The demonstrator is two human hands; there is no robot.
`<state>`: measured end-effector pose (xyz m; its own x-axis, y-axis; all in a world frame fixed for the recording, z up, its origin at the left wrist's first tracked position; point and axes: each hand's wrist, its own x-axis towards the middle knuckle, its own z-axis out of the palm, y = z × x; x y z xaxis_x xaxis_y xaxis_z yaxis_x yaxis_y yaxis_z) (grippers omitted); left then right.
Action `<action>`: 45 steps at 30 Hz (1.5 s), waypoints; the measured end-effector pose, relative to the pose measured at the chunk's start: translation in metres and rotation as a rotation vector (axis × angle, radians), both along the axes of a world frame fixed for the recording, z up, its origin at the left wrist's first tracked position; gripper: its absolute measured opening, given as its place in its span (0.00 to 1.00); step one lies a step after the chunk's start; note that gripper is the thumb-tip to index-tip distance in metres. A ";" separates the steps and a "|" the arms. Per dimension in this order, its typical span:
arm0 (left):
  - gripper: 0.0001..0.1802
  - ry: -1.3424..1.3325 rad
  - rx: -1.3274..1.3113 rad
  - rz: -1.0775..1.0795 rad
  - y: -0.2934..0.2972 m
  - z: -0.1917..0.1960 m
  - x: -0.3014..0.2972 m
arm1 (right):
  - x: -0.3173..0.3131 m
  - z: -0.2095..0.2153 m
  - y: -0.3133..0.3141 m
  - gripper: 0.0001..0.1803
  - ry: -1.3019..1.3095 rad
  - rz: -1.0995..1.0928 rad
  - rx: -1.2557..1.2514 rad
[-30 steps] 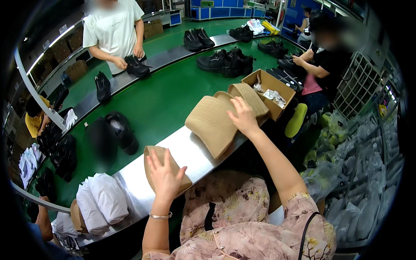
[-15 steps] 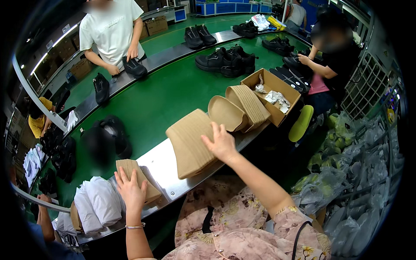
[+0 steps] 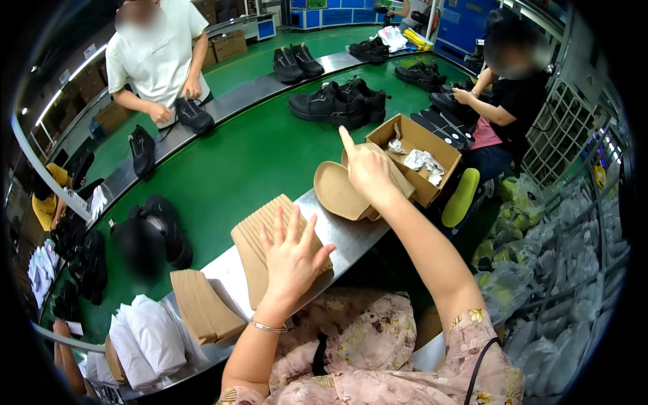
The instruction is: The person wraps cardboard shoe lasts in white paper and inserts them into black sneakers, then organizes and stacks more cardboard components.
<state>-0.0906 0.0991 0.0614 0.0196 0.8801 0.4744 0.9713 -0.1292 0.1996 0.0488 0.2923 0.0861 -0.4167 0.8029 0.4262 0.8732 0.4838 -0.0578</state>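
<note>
Spreading my left hand [image 3: 291, 253] flat, fingers open, on the fanned stack of tan cardboard insole boards [image 3: 266, 250] steadies it on the steel ledge [image 3: 341, 233]; my right hand [image 3: 368, 169] grips the tan oval boards [image 3: 341, 192] beside the open carton [image 3: 418, 158], forefinger raised.

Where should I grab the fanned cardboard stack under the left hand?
Probably by its long side edges, coming from above. The stack lies flat on the steel ledge, sheets fanned toward the green belt, so an end grip would likely spread them further. The left hand already rests open on its near right part; curl the fingers over the far edge, thumb on the near one.
</note>
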 end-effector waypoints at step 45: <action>0.09 -1.827 -0.353 0.050 0.093 -0.077 0.057 | 0.030 -0.074 -0.102 0.06 0.129 0.270 0.129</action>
